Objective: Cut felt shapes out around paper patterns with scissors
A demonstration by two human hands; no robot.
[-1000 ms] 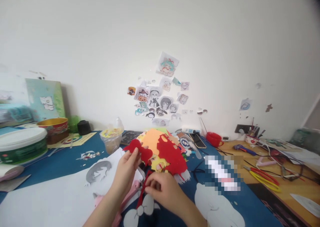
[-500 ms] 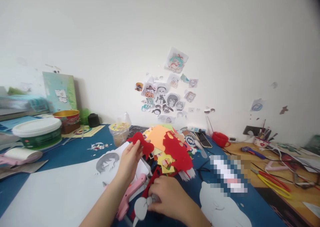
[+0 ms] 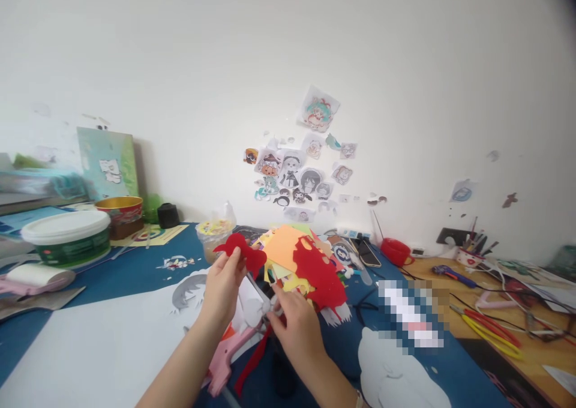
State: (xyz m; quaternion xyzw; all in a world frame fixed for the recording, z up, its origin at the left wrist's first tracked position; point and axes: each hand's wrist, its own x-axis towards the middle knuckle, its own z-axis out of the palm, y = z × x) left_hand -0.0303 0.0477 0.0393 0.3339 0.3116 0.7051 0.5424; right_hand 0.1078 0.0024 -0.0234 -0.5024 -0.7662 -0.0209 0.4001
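My left hand (image 3: 224, 288) pinches a red bow-shaped paper cutout (image 3: 256, 260), held up in front of the paper pile. Lower and to the right, my right hand (image 3: 297, 323) grips a small grey-and-white bow-shaped paper cutout (image 3: 254, 313) between thumb and fingers. A narrow red strip (image 3: 252, 363) lies beneath that hand, and a pink-handled tool (image 3: 224, 355) rests between my forearms. Just beyond both hands spreads a heap of coloured paper scraps, with an orange sheet (image 3: 279, 246) and a cut-up red sheet (image 3: 317, 273) on top.
Left on the blue table stand a white-lidded tub (image 3: 67, 234), a red-gold tin (image 3: 119, 216) and a plastic cup (image 3: 214, 237). A large white sheet (image 3: 103, 336) covers the front left. At right are a white cutout (image 3: 396, 369), a red mug (image 3: 396, 252), red-yellow-handled pliers (image 3: 492, 330) and cables.
My right hand has lifted the grey bow cutout upward and away from me, nearer the red one. My left hand has shifted slightly left with the red bow cutout, which is turned a little.
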